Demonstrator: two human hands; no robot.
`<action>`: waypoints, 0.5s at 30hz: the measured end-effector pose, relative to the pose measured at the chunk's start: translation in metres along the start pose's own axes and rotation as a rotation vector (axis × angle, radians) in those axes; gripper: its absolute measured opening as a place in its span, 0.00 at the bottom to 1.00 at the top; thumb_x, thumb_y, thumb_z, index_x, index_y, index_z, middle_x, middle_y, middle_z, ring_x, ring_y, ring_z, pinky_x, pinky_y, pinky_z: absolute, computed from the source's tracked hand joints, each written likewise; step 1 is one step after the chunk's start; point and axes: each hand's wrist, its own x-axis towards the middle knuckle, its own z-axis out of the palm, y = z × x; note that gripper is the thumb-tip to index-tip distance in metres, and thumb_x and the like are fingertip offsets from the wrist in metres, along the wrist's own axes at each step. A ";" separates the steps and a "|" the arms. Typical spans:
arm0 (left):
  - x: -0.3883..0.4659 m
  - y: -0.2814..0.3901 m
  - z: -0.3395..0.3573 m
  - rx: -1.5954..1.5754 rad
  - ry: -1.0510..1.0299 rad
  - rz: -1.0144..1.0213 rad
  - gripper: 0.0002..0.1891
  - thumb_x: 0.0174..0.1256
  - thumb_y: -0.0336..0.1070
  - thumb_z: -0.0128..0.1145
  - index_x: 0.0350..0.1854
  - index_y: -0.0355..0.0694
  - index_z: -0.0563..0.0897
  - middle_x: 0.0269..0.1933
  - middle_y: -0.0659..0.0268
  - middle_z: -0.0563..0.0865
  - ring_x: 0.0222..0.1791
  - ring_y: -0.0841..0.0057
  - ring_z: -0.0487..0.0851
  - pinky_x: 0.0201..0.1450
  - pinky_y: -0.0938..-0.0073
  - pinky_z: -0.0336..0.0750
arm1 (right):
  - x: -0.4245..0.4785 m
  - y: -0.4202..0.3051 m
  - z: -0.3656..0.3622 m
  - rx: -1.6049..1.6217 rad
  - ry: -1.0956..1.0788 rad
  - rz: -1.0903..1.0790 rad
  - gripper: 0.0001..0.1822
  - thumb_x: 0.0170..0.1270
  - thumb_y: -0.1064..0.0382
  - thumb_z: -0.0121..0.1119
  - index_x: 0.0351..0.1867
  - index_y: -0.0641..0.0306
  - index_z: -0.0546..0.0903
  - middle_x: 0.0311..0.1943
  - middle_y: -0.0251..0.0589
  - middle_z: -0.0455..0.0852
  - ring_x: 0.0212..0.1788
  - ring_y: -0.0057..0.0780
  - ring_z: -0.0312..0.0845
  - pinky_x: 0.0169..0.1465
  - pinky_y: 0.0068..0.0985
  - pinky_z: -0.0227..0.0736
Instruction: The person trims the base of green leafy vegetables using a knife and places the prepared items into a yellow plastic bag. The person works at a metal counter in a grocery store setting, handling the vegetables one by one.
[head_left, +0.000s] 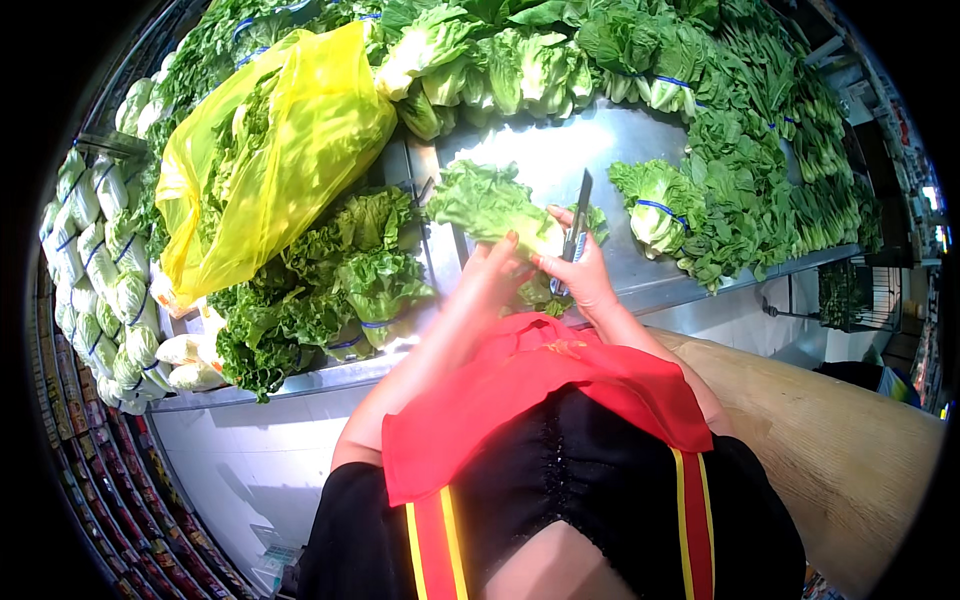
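A head of leafy lettuce lies tilted between my hands over the metal counter, its pale base towards my right. My left hand holds it from below and the near side. In my right hand is a utility knife, blade out and pointing away from me, while the thumb and fingertips touch the lettuce's base. Some loose leaves show below my hands, near the counter's edge. Right of my hands stands a lettuce bunch tied with a blue band.
The metal counter is ringed by romaine heads, leafy greens and banded napa cabbages. A yellow plastic bag of greens lies at left, above green lettuces. A brown surface lies at lower right.
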 end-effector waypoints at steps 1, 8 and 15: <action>0.006 0.000 -0.003 0.006 0.004 -0.022 0.24 0.61 0.46 0.65 0.56 0.44 0.72 0.51 0.66 0.78 0.47 0.73 0.77 0.62 0.60 0.68 | -0.001 0.003 -0.002 -0.069 -0.045 -0.075 0.37 0.54 0.65 0.71 0.66 0.62 0.67 0.54 0.39 0.76 0.53 0.24 0.74 0.45 0.17 0.72; 0.018 -0.007 -0.036 -0.179 -0.169 -0.072 0.23 0.53 0.40 0.65 0.52 0.39 0.78 0.55 0.59 0.81 0.58 0.62 0.77 0.63 0.53 0.71 | 0.003 -0.012 -0.015 0.100 0.054 0.266 0.25 0.59 0.61 0.69 0.56 0.63 0.74 0.45 0.36 0.80 0.49 0.19 0.76 0.35 0.15 0.69; 0.030 -0.012 -0.045 -0.167 -0.084 -0.034 0.28 0.53 0.42 0.66 0.57 0.38 0.75 0.57 0.59 0.80 0.59 0.62 0.77 0.64 0.57 0.71 | -0.010 -0.024 -0.008 -0.042 0.085 0.294 0.09 0.59 0.64 0.69 0.35 0.62 0.80 0.26 0.30 0.80 0.23 0.13 0.70 0.26 0.13 0.61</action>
